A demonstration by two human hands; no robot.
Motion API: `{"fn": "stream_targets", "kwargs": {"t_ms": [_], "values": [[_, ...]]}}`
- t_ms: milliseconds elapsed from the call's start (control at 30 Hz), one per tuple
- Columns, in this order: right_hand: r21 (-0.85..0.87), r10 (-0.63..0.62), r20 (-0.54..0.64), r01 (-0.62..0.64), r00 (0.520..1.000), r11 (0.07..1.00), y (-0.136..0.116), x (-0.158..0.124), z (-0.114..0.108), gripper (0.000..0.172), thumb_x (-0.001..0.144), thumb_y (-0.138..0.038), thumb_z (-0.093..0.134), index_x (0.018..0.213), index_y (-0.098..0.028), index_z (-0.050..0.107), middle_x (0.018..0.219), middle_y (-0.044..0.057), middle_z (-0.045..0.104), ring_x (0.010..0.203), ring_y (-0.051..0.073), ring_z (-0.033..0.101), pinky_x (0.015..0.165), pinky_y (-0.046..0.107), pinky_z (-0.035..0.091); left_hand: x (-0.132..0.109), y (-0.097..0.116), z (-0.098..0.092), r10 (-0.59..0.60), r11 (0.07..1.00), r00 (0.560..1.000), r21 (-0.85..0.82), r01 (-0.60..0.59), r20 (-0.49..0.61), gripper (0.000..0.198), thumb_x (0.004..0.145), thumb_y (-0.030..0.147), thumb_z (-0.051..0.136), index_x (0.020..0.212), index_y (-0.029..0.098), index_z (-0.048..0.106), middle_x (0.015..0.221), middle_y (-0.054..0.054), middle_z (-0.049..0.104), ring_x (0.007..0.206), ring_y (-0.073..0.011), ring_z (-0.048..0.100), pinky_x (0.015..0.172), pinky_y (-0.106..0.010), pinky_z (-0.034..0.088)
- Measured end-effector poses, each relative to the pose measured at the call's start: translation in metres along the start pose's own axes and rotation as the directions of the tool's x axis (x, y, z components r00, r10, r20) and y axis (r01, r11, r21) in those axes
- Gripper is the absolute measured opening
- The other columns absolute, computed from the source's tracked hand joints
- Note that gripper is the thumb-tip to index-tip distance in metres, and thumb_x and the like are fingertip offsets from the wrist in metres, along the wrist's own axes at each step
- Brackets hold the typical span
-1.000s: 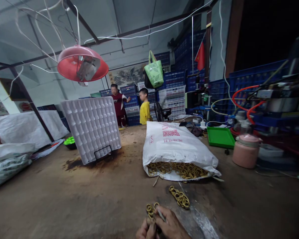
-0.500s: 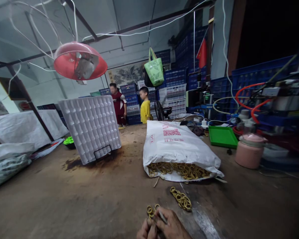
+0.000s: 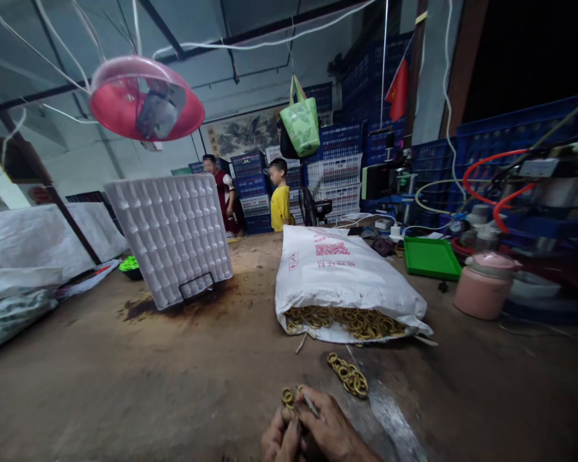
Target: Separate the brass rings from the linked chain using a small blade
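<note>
At the near edge of the worktable (image 3: pixel 125 398) I find both hands pressed together. My left hand (image 3: pixel 280 441) is curled shut, but what it encloses is hidden, so I cannot tell its contents. My right hand (image 3: pixel 331 431) is closed in a pinch on a thin metal pin (image 3: pixel 310 405) that points up and left. Just beyond the fingertips, touching or nearly touching the pin, sits a small cluster of brass rings (image 3: pixel 289 396). Slightly farther and to the right lies a short chain of rings (image 3: pixel 349 376) flat on the table.

In my judgement these rings are small, rigid, smooth metal, light singly and inclined to slide or roll; they are best taken by the rim between thumb and forefinger, or threaded through the hole.

The table surface is brown, worn and stained, with a shiny streak near right. Mid-table, a white woven sack (image 3: pixel 341 276) with red print lies on its side, its open mouth facing me and full of the same rings; it looks heavy and slumped. Left of it, a white moulded plastic tray (image 3: pixel 171 234) with rows of pockets leans on a wire stand. To the right stand a pink lidded pot (image 3: pixel 484 285) and a flat green tray (image 3: pixel 431 258). Far off, two people stand before stacked blue crates (image 3: pixel 340 144); a red lampshade (image 3: pixel 142 102) hangs overhead.
</note>
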State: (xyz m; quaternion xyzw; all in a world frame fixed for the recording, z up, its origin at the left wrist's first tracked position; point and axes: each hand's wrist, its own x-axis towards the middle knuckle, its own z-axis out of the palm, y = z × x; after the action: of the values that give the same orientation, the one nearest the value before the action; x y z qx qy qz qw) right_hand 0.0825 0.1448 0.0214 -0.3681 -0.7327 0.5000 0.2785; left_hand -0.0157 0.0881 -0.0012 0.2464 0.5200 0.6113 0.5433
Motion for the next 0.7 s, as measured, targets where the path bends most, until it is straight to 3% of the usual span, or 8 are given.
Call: {"fn": "stream_targets", "kwargs": {"t_ms": [233, 467, 567, 700], "values": [[0.007, -0.034, -0.026, 0.034, 0.999, 0.999, -0.018, -0.006, -0.006, 0.032, 0.084, -0.042, 0.04, 0.07, -0.015, 0.052, 0.062, -0.004, 0.049, 0.06, 0.009, 0.042, 0.057, 0.019, 0.032, -0.022, 0.028, 0.002, -0.05, 0.997, 0.998, 0.062, 0.048, 0.032, 0.041, 0.06, 0.054, 0.064, 0.07, 0.019, 0.047, 0.047, 0.009, 0.047, 0.034, -0.0018, 0.034, 0.035, -0.014, 0.023], [0.016, -0.053, -0.058, 0.054, 0.997, 0.998, -0.024, -0.009, -0.008, 0.034, 0.086, -0.041, 0.036, 0.071, -0.015, 0.052, 0.062, -0.003, 0.049, 0.058, 0.009, 0.043, 0.056, 0.019, 0.032, -0.03, 0.031, -0.001, -0.043, 0.998, 0.997, 0.056, 0.039, 0.06, 0.032, 0.068, 0.047, 0.061, 0.074, 0.019, 0.046, 0.051, 0.008, 0.051, 0.037, -0.0023, 0.038, 0.036, -0.013, 0.026], [-0.101, -0.061, -0.103, 0.05, 0.993, 0.994, -0.022, -0.012, -0.01, 0.025, 0.086, -0.034, 0.039, 0.074, -0.016, 0.053, 0.062, -0.003, 0.052, 0.058, 0.009, 0.044, 0.055, 0.019, 0.031, -0.032, 0.032, -0.001, -0.041, 0.998, 0.997, 0.06, 0.037, 0.064, 0.031, 0.07, 0.046, 0.06, 0.071, 0.019, 0.045, 0.051, 0.008, 0.05, 0.036, -0.0019, 0.037, 0.036, -0.013, 0.025], [-0.323, -0.143, -0.024, 0.128, 0.989, 0.938, -0.017, -0.02, -0.011, 0.012, 0.077, -0.014, 0.042, 0.078, -0.018, 0.053, 0.065, -0.002, 0.055, 0.058, 0.009, 0.046, 0.055, 0.019, 0.029, -0.033, 0.037, 0.004, -0.01, 0.998, 0.999, 0.069, 0.008, 0.033, 0.035, 0.066, 0.049, 0.062, 0.069, 0.019, 0.046, 0.047, 0.008, 0.048, 0.034, -0.0015, 0.035, 0.035, -0.013, 0.025]]}}
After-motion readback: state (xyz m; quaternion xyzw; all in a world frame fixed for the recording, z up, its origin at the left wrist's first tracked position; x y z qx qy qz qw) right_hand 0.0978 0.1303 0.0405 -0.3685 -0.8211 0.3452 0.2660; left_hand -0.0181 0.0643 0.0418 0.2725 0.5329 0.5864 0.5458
